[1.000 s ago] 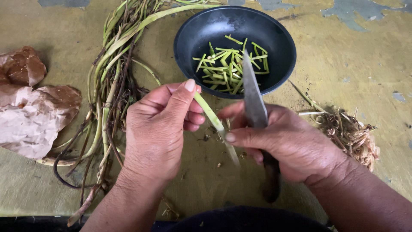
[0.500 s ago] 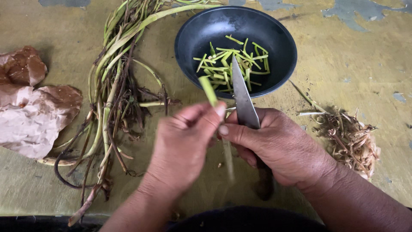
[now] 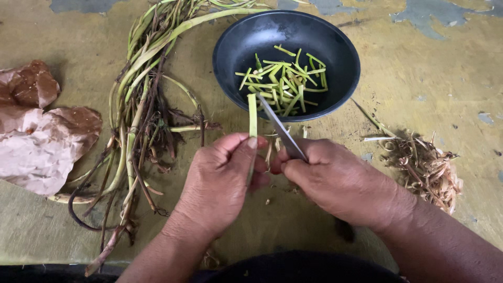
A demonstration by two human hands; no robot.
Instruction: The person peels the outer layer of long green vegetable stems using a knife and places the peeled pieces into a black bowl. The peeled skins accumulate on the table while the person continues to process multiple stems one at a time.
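Left hand (image 3: pixel 222 181) clamped on an upright green stem (image 3: pixel 252 112), right hand (image 3: pixel 335 181) gripping a knife (image 3: pixel 280 131), crumpled brown paper (image 3: pixel 42 141) far left.

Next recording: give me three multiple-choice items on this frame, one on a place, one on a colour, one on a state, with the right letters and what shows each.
1. Where does the pile of dry peelings lie?
A. Right of the right hand
B. Inside the bowl
C. On the brown paper

2. What colour is the bowl?
A. White
B. Black
C. Red

3. How does the left hand hold the green stalk?
A. Flat on the table
B. Upright, tip toward the bowl
C. Dipped in the bowl

Answers: 1 A, the curls sit on the table beyond the right wrist. 2 B, its rim and wall are black. 3 B, the stalk rises from the fingers beside the knife.
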